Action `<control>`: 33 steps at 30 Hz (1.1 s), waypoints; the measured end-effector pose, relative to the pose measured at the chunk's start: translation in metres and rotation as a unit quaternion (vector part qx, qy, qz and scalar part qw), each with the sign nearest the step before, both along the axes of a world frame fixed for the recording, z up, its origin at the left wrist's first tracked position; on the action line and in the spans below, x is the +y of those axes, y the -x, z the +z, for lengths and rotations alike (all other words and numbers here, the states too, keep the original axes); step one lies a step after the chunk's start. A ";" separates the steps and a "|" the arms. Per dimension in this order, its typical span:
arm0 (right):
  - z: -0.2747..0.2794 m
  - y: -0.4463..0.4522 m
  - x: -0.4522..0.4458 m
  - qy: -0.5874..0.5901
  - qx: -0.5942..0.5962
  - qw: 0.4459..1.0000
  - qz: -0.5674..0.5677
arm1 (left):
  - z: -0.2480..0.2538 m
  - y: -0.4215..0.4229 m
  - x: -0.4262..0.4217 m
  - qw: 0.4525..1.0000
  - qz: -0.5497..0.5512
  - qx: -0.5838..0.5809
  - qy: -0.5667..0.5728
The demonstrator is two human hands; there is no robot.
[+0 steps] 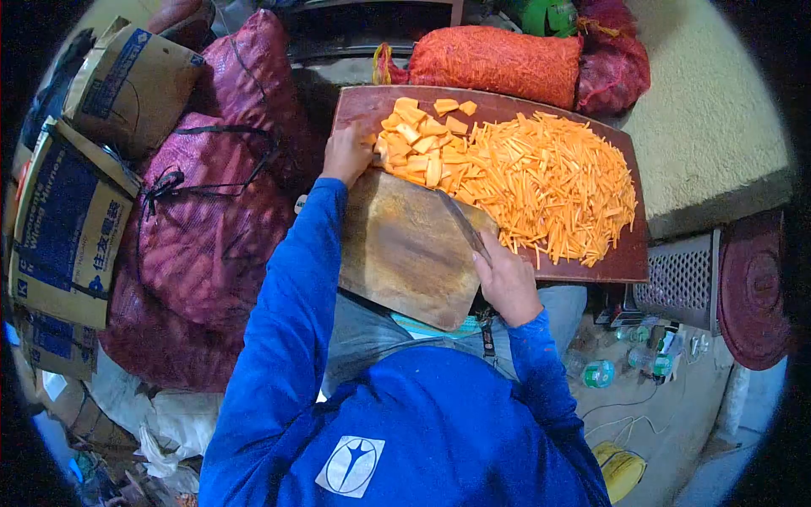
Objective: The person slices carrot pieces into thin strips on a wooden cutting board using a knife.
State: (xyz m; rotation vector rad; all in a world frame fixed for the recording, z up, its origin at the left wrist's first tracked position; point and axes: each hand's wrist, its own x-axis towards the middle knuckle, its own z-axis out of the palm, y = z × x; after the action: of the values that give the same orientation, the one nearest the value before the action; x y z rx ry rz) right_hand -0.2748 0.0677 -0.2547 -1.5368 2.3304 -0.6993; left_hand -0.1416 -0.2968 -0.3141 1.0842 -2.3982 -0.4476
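My right hand (509, 281) is closed round the handle of a knife (463, 221), whose blade slants up and left over the cutting board (405, 245). The worn wooden board sits tilted above my lap. At the left end of the orange slice pile is my left hand (348, 154), its blurred fingers against the pieces; their grip is unclear. The flat carrot slices (414, 139) lie on a reddish-brown tabletop (355, 106). To their right spreads a large heap of thin carrot strips (557, 186).
A mesh sack of orange strips (498, 63) lies behind the tabletop. Big red mesh sacks (211, 228) and cardboard boxes (72, 228) crowd the left. At right stand a concrete ledge (710, 127) and a grey plastic crate (676, 279), with bottles (598, 373) on the floor.
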 end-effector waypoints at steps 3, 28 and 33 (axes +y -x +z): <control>-0.005 -0.001 0.002 -0.002 0.014 1.000 -0.002 | 0.008 -0.017 0.019 0.996 0.009 0.080 0.023; 0.013 -0.041 0.037 -0.004 -0.132 0.980 0.146 | -0.021 -0.090 0.218 0.984 -0.152 0.092 0.019; 0.025 -0.051 0.033 -0.059 -0.121 0.980 0.146 | -0.025 -0.092 0.216 0.979 -0.169 0.096 0.064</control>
State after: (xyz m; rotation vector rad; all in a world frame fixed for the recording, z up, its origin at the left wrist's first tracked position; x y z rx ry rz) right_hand -0.2239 0.1004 -0.2295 -1.5966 1.8860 -0.6213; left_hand -0.0500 -0.0810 -0.3391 0.5499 -2.4027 -0.4772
